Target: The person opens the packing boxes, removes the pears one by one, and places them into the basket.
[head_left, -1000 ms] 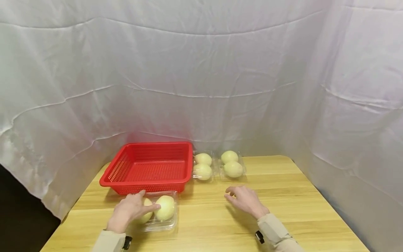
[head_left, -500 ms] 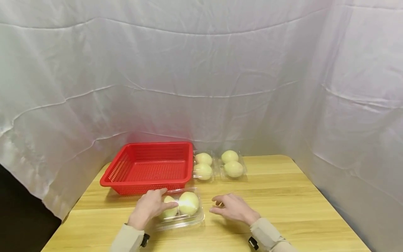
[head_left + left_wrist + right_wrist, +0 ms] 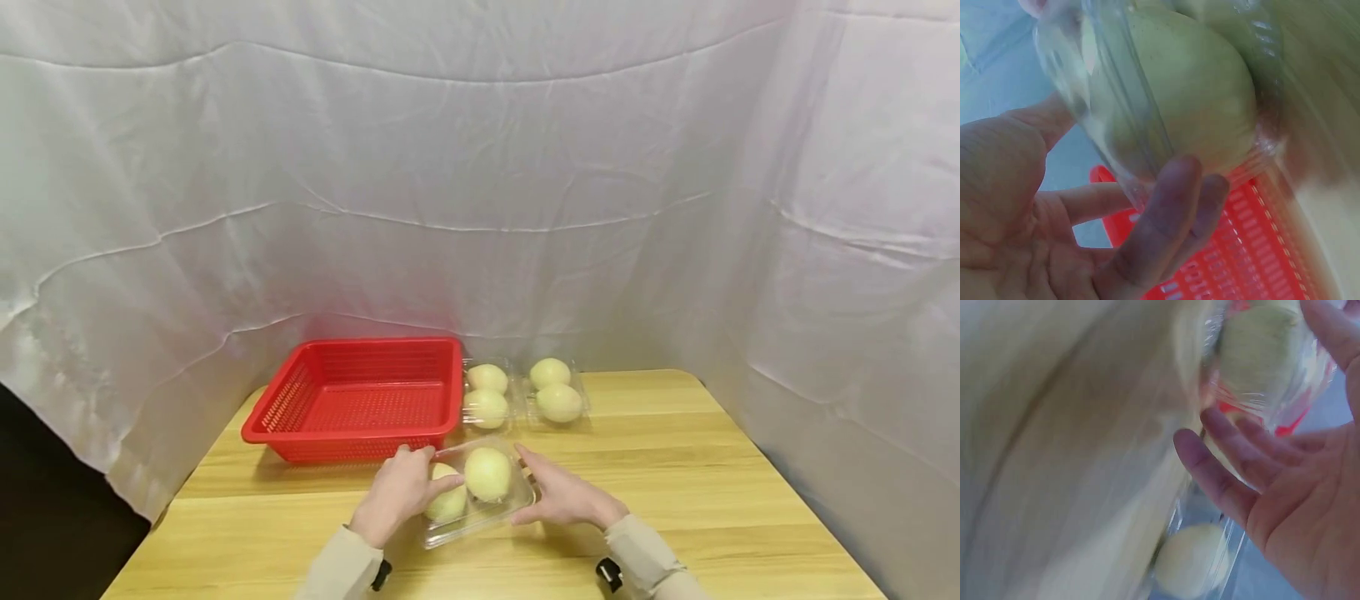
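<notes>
1. On the left of the desk (image 3: 675, 483), a red basket (image 3: 345, 436) is set upright, with its slotted walls and patterned floor exposed.
2. Just beyond the basket's near right corner, the left hand (image 3: 401, 492) is placed at the left end of a clear package (image 3: 480, 523). Its grip is clamped on that end: the thumb is laid over the top, and in the left wrist view curled fingers are seen around the edge.
3. The package is positioned near the middle of the desk, between the two hands. Its long axis is slanted, with one end pointed near left and the other far right. Whether its underside is touched by the desk cannot be told.
4. Along that axis two pale yellow fruits are held in a row, the left fruit (image 3: 447, 496) nearer and partly covered by the thumb, the right fruit (image 3: 488, 475) farther.
5. Farther back, a second package (image 3: 471, 425) is stood beside the basket, its long axis run near to far.
6. To its right, a third package (image 3: 579, 379) is aligned similarly, also with two fruits.
7. The right hand (image 3: 566, 492) is held around the right end, its grip spread apart; contact cannot be told.
</notes>
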The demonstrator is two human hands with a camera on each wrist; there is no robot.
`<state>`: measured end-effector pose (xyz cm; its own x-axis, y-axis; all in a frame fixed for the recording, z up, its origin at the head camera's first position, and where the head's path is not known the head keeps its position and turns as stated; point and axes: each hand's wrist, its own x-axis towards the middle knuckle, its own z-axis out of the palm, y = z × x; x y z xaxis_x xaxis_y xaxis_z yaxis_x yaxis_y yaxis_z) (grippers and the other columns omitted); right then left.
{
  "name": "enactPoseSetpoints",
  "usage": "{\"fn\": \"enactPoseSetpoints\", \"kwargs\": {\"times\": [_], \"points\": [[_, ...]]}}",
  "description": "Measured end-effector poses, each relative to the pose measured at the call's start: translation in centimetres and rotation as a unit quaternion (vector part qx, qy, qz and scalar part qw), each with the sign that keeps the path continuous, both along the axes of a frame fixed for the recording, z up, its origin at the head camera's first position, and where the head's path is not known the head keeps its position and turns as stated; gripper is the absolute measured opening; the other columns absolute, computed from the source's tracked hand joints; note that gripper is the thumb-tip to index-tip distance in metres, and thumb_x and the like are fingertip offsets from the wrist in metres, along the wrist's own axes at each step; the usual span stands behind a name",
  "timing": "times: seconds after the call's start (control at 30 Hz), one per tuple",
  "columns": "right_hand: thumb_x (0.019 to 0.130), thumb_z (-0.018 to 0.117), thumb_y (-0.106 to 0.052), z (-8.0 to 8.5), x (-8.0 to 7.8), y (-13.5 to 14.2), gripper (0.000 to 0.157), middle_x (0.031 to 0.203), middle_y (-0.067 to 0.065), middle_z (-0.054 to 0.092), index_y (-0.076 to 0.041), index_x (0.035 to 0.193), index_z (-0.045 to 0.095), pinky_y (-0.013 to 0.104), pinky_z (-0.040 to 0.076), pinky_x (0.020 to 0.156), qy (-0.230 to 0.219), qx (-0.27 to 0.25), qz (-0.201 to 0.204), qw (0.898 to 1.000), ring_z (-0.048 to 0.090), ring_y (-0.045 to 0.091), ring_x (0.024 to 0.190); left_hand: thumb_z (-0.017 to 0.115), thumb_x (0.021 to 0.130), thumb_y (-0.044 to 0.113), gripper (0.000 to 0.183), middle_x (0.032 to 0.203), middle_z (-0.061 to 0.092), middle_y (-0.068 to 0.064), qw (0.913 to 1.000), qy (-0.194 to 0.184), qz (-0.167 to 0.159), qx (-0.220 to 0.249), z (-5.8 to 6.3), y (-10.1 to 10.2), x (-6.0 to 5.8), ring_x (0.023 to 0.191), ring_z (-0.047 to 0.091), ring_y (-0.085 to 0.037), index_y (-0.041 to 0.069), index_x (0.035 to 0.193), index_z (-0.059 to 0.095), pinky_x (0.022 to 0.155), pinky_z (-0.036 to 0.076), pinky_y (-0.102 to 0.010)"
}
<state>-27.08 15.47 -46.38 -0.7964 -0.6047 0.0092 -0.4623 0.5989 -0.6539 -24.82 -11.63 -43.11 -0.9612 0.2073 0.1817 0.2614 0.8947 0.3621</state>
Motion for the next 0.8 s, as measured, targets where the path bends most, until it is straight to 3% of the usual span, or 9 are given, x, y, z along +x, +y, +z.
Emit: {"fn": "enactPoseSetpoints", "kwargs": {"times": [0.2,0.37,0.5,0.63,0.73,0.8], "points": [[0.084,0.076,-0.025,0.9,-1.0,2.6,0.088,0.136,0.027,0.051,0.011,0.147,0.028,0.052,0.05,0.095,-0.023,-0.022,0.01,0.999,0.059,0.039,0.113,0.071,0.083,0.051,0.05,0.068,0.059,-0.006,0.9989,-0.012,-0.041,0.018,0.3,1.2,-0.3,0.059,0.049,-0.018,0.002,0.093,0.071,0.051,0.041,-0.032],[0.084,0.074,-0.014,1.2,-1.5,4.0,0.073,0.134,0.031,0.051,0.011,0.142,0.037,0.052,0.052,0.09,0.006,-0.009,-0.01,1.0,0.061,0.039,0.107,0.069,0.083,0.055,0.047,0.059,0.048,0.001,0.9975,-0.013,-0.065,0.025,-0.2,1.9,-0.4,0.054,0.045,-0.014,0.009,0.076,0.061,0.048,0.038,-0.029],[0.081,0.074,-0.007,1.2,-1.7,4.1,0.067,0.136,0.031,0.05,0.01,0.139,0.044,0.035,0.056,0.074,0.04,-0.004,-0.04,0.998,0.064,0.025,0.089,0.068,0.085,0.053,0.046,0.062,0.045,0.003,0.9965,-0.002,-0.074,0.039,-0.6,2.5,-0.3,0.053,0.045,-0.012,0.009,0.078,0.059,0.046,0.038,-0.027],[0.077,0.07,0.005,1.4,-1.6,3.7,0.065,0.134,0.029,0.051,0.006,0.137,0.049,0.023,0.05,0.06,0.063,-0.009,-0.069,0.996,0.058,0.013,0.075,0.067,0.087,0.049,0.041,0.065,0.047,0.003,0.9947,-0.005,-0.081,0.063,-1.0,2.8,-0.2,0.062,0.046,-0.012,0.009,0.083,0.062,0.053,0.039,-0.026],[0.078,0.062,0.009,1.7,-1.4,3.3,0.058,0.132,0.028,0.055,0.005,0.136,0.052,0.028,0.054,0.066,0.091,0.0,-0.061,0.994,0.062,0.02,0.08,0.067,0.087,0.048,0.038,0.066,0.047,0.005,0.9934,-0.011,-0.08,0.082,-1.4,2.7,-0.1,0.072,0.046,-0.013,0.01,0.086,0.063,0.06,0.038,-0.027],[0.085,0.058,0.006,2.1,-1.2,3.1,0.051,0.133,0.028,0.055,0.006,0.135,0.052,0.038,0.056,0.079,0.105,0.009,-0.048,0.993,0.065,0.029,0.092,0.068,0.087,0.047,0.038,0.067,0.048,0.004,0.9926,-0.009,-0.081,0.089,-1.6,2.5,-0.1,0.073,0.046,-0.013,0.009,0.088,0.065,0.061,0.037,-0.028]]}}
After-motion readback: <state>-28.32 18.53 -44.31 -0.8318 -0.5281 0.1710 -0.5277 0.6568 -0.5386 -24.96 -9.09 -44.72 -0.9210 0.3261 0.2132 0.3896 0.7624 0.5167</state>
